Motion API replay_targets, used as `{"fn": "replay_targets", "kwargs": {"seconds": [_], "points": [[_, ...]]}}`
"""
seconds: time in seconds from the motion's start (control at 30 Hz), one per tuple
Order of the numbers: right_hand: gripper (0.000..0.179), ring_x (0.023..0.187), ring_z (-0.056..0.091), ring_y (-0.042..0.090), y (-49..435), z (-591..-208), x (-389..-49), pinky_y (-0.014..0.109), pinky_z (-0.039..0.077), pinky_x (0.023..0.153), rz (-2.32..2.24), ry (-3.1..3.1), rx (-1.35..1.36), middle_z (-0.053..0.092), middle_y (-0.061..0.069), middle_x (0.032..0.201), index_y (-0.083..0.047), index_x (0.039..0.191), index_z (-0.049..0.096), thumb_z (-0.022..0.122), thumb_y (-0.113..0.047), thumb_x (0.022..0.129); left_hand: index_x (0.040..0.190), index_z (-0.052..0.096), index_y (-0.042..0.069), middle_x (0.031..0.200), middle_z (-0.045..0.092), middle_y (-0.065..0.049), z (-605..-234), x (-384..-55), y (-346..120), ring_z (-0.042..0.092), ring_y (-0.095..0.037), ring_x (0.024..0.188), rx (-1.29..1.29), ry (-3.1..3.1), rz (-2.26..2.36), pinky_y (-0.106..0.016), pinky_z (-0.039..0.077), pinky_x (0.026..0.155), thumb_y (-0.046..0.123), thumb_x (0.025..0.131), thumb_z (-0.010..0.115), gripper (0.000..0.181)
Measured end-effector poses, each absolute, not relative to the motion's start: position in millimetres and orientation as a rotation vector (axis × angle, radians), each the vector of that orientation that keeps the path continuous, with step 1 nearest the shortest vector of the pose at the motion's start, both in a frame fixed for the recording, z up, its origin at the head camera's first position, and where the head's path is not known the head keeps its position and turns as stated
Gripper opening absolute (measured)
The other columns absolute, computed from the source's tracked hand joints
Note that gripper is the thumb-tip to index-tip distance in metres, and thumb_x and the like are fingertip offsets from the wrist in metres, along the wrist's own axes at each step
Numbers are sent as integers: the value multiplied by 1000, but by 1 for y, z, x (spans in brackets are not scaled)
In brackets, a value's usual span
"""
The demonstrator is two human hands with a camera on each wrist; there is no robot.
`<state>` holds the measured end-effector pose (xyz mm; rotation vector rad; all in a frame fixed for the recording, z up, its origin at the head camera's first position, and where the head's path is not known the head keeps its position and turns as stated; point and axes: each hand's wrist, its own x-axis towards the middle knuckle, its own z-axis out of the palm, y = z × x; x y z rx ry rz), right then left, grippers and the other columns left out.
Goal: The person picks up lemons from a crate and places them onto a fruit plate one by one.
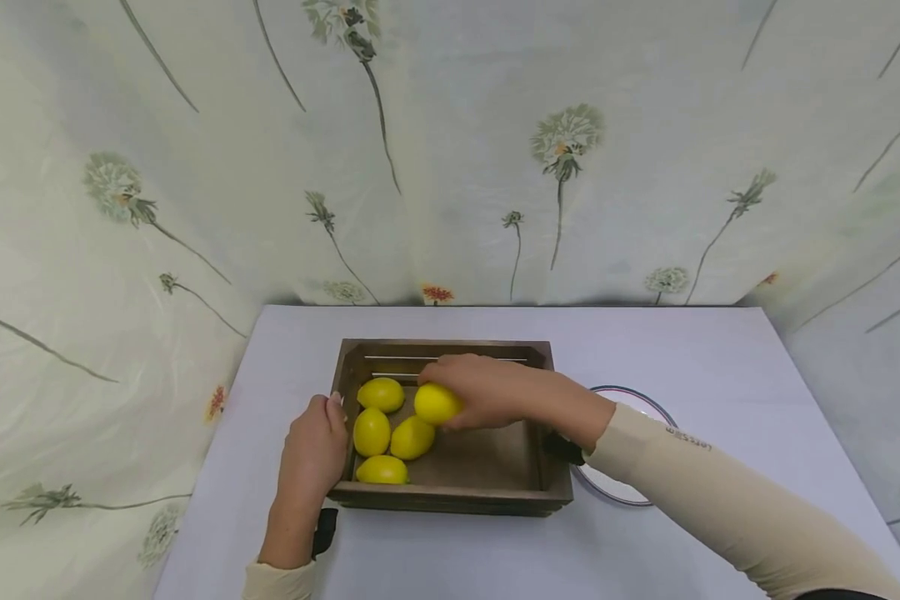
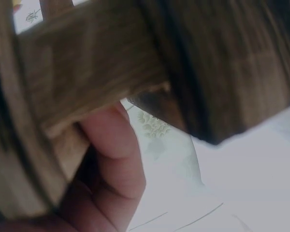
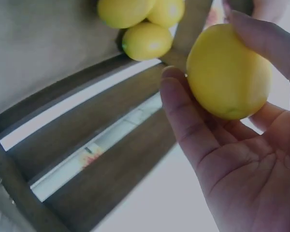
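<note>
A brown slatted wooden crate (image 1: 457,495) stands on the table with several yellow lemons (image 1: 372,432) grouped at its left end. My left hand (image 1: 311,450) grips the crate's left side; in the left wrist view its fingers (image 2: 118,154) curl beneath a wooden slat (image 2: 96,58). Inside the crate, toward the back, my right hand (image 1: 487,390) holds one lemon (image 1: 437,405) beside the others. The right wrist view shows that lemon (image 3: 227,72) between thumb and fingers, above the crate's slatted wall (image 3: 111,135). The crate's right half shows bare floor.
To the right of the crate lies a round white plate (image 1: 609,485) with a dark rim, partly covered by my right forearm. A white cloth covers the table (image 1: 690,350). Behind and beside it hangs a curtain (image 1: 450,167) printed with dandelions.
</note>
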<state>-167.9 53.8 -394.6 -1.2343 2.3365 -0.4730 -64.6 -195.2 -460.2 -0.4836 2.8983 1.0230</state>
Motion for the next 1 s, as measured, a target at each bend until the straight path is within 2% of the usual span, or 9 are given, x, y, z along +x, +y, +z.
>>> {"fn": "replay_targets", "kwargs": {"seconds": [0.13,0.3,0.43,0.57,0.77,1.0], "points": [[63,119,57,19,66,-386,-164,40,49,103,-542,2344,-1261,61,1,138,-12,145,57,83,-24,89,110,58,-6,77,59,-12,-461,-65,-196,57,-24,63,-491,2891,1028,-37,54,57,30,115,37,42],[61,110,59,17,84,-373,-156,39,52,96,-663,2346,-1272,62,-2,130,-14,143,58,84,-25,88,112,59,-7,79,61,-13,-461,-65,-196,58,-25,63,-493,2891,1029,-38,56,59,30,115,38,42],[63,110,58,15,102,-366,-146,40,52,96,-760,2341,-1195,61,-6,132,-16,144,55,84,-25,89,114,58,-8,82,62,-14,-460,-65,-196,59,-25,65,-492,2881,1043,-40,58,61,29,115,38,42],[66,109,58,14,122,-367,-136,39,52,95,-807,2359,-1110,60,-8,133,-19,146,51,84,-26,89,113,59,-7,82,62,-14,-460,-64,-194,59,-25,65,-492,2882,1042,-40,58,61,29,115,38,42],[60,96,61,13,152,-375,-119,36,54,86,-899,2400,-1008,63,-11,119,-23,138,52,85,-24,88,112,59,-8,81,62,-13,-459,-62,-192,59,-25,65,-486,2874,1038,-40,57,60,29,115,37,42],[57,95,61,8,183,-382,-101,31,54,83,-969,2520,-947,63,-16,114,-28,138,55,85,-30,89,110,58,-6,84,63,-13,-460,-62,-193,56,-24,63,-501,2872,1053,-37,54,57,30,115,37,41]]}}
